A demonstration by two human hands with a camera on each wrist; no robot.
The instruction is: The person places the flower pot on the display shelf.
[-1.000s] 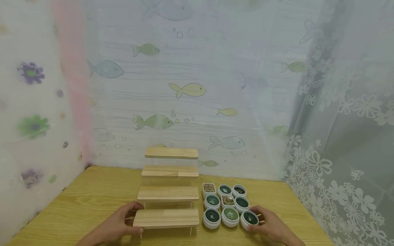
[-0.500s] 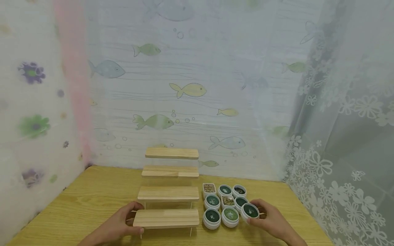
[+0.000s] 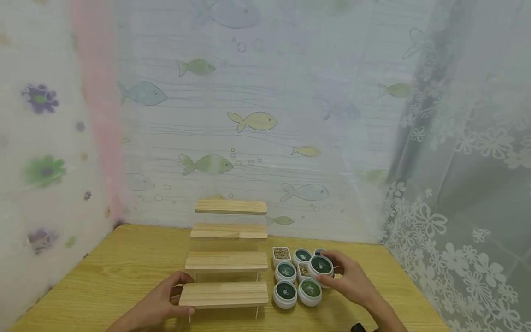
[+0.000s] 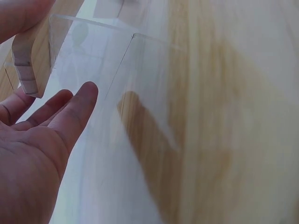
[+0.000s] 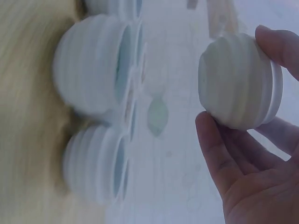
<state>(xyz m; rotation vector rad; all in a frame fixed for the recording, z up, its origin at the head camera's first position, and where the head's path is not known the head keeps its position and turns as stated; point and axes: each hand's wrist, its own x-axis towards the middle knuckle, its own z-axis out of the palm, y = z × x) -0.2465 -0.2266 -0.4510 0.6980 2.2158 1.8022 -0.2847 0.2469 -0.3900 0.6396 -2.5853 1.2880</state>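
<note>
My left hand (image 3: 159, 299) holds the left end of the lowest board of a four-step wooden display stand (image 3: 224, 293), thumb at the front and fingers behind. In the left wrist view the board's end (image 4: 28, 70) lies between thumb and fingers, beside a clear support (image 4: 88, 51). My right hand (image 3: 350, 279) grips a round white ribbed pot (image 3: 321, 265) with dark green contents, held up over the group of pots. From the side, the right wrist view shows this pot (image 5: 236, 84) pinched between thumb and fingers, clear of the table.
Right of the stand stand several small white pots, among them a round one with light green contents (image 3: 310, 289) and a square one with brownish grains (image 3: 281, 253). The wooden table (image 3: 108, 263) meets a fish-patterned backdrop (image 3: 249, 175).
My right hand has lifted the round pot from the front right corner of the group and carried it up and leftward over the others. The left hand stays at the stand.
</note>
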